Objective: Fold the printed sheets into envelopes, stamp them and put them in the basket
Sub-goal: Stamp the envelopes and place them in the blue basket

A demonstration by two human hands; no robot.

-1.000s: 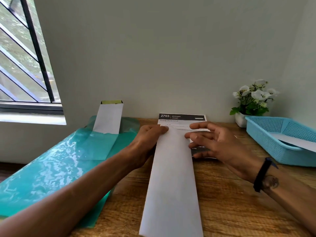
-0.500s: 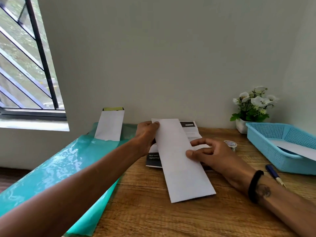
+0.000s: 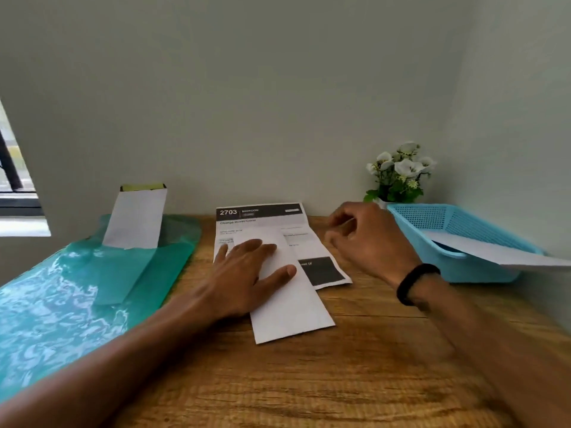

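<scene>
A long white folded envelope [image 3: 290, 307] lies on the wooden table, slanted over a printed sheet [image 3: 262, 214] headed "2703". My left hand [image 3: 247, 273] rests flat on the envelope's upper left part, fingers spread. My right hand [image 3: 364, 239] hovers to the right of the sheet, fingers curled, over the spot where a small round stamp pad stood; what it holds is hidden. A light blue basket [image 3: 457, 270] stands at the far right with a white envelope [image 3: 494, 251] lying in it and sticking out over its rim.
A teal plastic folder [image 3: 77, 291] covers the table's left side, with a white envelope [image 3: 136, 220] leaning against the wall from it. A pot of white flowers [image 3: 398, 174] stands behind the basket. A window is at the far left.
The envelope has been laid down flat on the printed sheet. My left hand went from gripping its top edge to pressing on it. My right hand left the envelope and moved right toward the basket side.
</scene>
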